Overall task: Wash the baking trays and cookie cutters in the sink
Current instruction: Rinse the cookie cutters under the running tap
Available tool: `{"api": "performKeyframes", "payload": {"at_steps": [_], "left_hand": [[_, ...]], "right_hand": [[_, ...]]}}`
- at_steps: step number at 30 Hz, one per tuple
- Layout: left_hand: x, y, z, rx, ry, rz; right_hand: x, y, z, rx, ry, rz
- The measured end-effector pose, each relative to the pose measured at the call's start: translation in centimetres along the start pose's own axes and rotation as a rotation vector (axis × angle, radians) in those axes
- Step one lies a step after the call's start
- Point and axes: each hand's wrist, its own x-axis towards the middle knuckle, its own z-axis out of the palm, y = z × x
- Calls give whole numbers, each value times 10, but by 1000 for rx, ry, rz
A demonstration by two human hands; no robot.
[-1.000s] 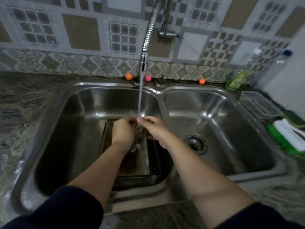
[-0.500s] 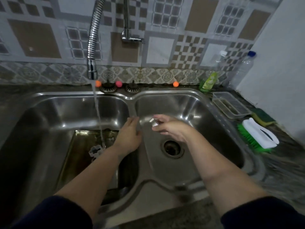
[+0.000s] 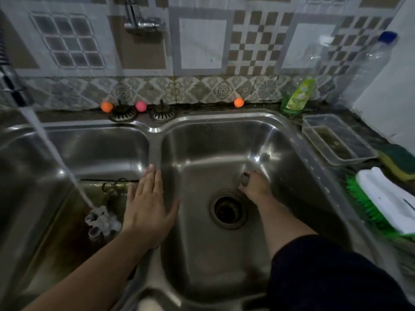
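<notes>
A dark baking tray (image 3: 67, 223) lies in the left basin of the steel double sink (image 3: 155, 151). On it sits a flower-shaped cookie cutter (image 3: 101, 221), hit by the running water stream (image 3: 56, 158); another thin cutter (image 3: 116, 184) lies by the tray's far edge. My left hand (image 3: 147, 205) is flat with fingers spread over the divider, holding nothing. My right hand (image 3: 256, 187) is low in the right basin, just beyond the drain (image 3: 228, 209), its fingertips pinching a small round cookie cutter (image 3: 245, 178) near the basin floor.
The faucet head (image 3: 13, 88) hangs at the far left. Two sink strainers (image 3: 122, 113) and small coloured balls sit on the back ledge. At the right stand a green soap bottle (image 3: 296, 97), a clear container (image 3: 336, 140), a sponge (image 3: 399, 160), a green brush (image 3: 386, 200) and a plastic bottle (image 3: 368, 63).
Both hands left the water stream over the tray. My right hand carried a small cutter across into the right basin and down; my left hand opened flat over the divider. The view swung right.
</notes>
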Motion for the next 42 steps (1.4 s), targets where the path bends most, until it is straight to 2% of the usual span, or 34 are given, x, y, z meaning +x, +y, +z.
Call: {"api": "performKeyframes", "payload": {"at_steps": [3,9,15,18,20,26,31,35,37,40,42], "left_hand": [[0,0,0,27,-2,-2],[3,0,3,5,6,-19],[2,1,4,12,-2,-21],[1,4,3,3,-10,-38],[1,8,2,-22,-8,-45],[-1,3,2,-95,-31,-15],[-21,-29,-8,-154,-167,103],[-30,-99,-17,-299,-248,-18],[-29,-134,-21,-301,-262,-77],[-24,-166,-21,-389,-233,-196],[-19,-179,-15,-392,-246,-243]], "right_hand": [[24,5,8,-18,23,-22],[42,16,20,-46,-64,1],[29,6,6,-96,-157,53],[10,-6,-2,-194,-168,8],[-5,-23,-4,-169,-210,-10],[-66,-119,-15,-63,-173,-283],[-116,-194,-17,-37,-44,-465],[-148,-232,10,-222,3,-655],[-158,-250,30,-259,-83,-667],[-164,-268,61,-247,-342,-561],[-165,-275,81,-208,-441,-481]]}}
